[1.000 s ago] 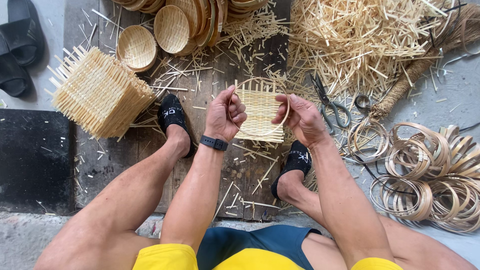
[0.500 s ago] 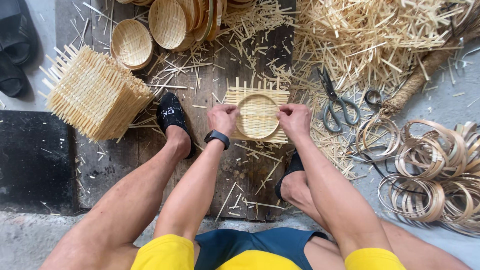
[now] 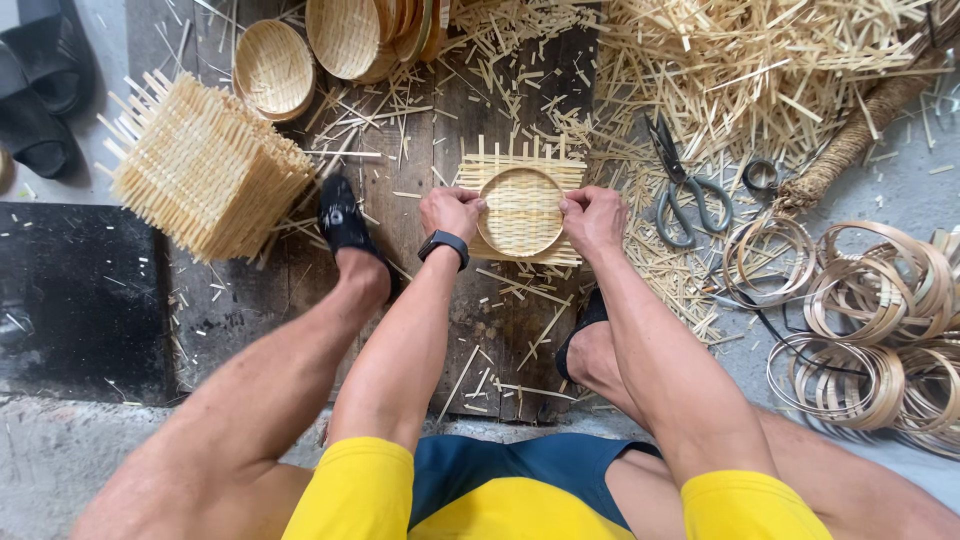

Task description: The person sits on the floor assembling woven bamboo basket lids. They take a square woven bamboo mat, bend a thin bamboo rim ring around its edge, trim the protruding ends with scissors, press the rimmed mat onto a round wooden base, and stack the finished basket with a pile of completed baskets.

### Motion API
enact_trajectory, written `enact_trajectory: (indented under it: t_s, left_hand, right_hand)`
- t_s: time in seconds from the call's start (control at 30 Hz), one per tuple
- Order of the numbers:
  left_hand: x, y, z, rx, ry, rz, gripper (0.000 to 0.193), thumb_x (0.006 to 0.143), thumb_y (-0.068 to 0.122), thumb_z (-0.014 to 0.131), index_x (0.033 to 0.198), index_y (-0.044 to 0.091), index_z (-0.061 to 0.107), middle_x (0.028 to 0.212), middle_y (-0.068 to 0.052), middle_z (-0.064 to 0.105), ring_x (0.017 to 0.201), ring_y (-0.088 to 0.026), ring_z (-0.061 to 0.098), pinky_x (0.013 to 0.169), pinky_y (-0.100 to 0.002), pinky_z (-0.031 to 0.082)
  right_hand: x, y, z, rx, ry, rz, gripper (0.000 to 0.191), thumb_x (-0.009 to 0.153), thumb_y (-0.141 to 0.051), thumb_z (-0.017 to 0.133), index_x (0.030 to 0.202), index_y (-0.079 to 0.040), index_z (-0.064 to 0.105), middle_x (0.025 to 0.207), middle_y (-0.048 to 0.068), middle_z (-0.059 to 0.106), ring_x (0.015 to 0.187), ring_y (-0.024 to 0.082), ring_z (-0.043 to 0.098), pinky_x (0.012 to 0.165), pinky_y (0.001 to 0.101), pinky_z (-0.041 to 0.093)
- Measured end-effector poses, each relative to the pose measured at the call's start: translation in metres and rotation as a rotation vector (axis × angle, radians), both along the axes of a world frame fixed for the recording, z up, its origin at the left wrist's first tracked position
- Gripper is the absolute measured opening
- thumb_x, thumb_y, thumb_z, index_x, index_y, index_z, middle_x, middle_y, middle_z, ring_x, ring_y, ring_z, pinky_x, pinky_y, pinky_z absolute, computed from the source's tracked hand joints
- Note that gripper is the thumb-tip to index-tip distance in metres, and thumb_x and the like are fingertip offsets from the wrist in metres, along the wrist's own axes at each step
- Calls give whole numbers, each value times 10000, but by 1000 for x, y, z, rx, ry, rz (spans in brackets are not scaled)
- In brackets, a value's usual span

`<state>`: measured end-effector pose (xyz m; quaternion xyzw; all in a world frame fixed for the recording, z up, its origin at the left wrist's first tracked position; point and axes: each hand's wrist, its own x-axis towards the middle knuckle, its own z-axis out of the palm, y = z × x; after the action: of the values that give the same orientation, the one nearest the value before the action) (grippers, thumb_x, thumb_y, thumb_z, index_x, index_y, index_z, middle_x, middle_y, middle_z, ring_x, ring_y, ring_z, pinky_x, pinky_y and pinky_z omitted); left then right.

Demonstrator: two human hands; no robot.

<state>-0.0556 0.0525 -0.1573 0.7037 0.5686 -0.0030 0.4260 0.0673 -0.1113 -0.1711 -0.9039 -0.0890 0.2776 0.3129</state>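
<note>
A square woven bamboo mat (image 3: pixel 521 209) lies flat on the dark wooden board (image 3: pixel 440 130) between my feet, with a round bamboo ring pressed onto its middle. My left hand (image 3: pixel 452 212), with a black watch on the wrist, grips the mat and ring at the left edge. My right hand (image 3: pixel 594 219) grips them at the right edge. Loose strip ends stick out around the mat's sides.
A stack of square woven mats (image 3: pixel 205 165) sits at the left, round finished baskets (image 3: pixel 272 68) at the top. Black scissors (image 3: pixel 683 180) lie right of the mat among bamboo offcuts (image 3: pixel 760 70). Coiled bamboo rings (image 3: pixel 865 310) pile at the right. Black sandals (image 3: pixel 40 90) lie top left.
The mat was held up and bent in both hands; it now lies flat on the board with the ring pressed into it, both hands at its sides.
</note>
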Motion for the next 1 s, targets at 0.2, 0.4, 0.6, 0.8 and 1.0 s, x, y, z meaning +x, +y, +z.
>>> enact_trajectory:
  t_s: [0.2, 0.4, 0.6, 0.8, 1.0]
  left_hand:
    - [3, 0, -5, -8, 15, 16, 137, 745, 188, 853, 876, 150, 837, 865, -83, 799, 782, -191, 759, 827, -327, 599]
    - [10, 10, 6, -107, -45, 73, 177, 609, 137, 892, 775, 127, 832, 799, -88, 792, 749, -198, 769, 754, -332, 623]
    - [10, 16, 10, -141, -20, 78, 223, 612, 157, 911, 824, 148, 842, 830, -61, 808, 782, -185, 776, 794, -315, 613]
    - [3, 15, 9, -103, 15, 30, 213, 682, 214, 917, 883, 186, 853, 891, -53, 798, 841, -191, 754, 849, -317, 593]
    - [1, 22, 2, -224, -37, 9, 190, 725, 188, 900, 895, 115, 856, 894, -58, 811, 829, -180, 773, 841, -304, 613]
  right_hand:
    - [2, -2, -1, 69, -83, 10, 124, 843, -163, 753, 925, -83, 801, 875, 116, 780, 804, 238, 740, 814, 382, 566]
    - [6, 3, 14, 140, -180, 9, 177, 764, -227, 737, 846, -84, 802, 816, 171, 760, 772, 315, 752, 737, 411, 583]
    - [11, 7, 30, 48, -80, 28, 152, 757, -211, 796, 822, -76, 823, 812, 128, 796, 787, 240, 748, 778, 367, 568]
    - [12, 5, 32, 108, -71, 25, 200, 745, -228, 821, 863, -68, 809, 809, 123, 784, 755, 233, 741, 751, 357, 579]
    - [22, 6, 28, 66, 14, 42, 157, 732, -188, 833, 837, -72, 821, 782, 116, 780, 747, 233, 740, 737, 362, 574]
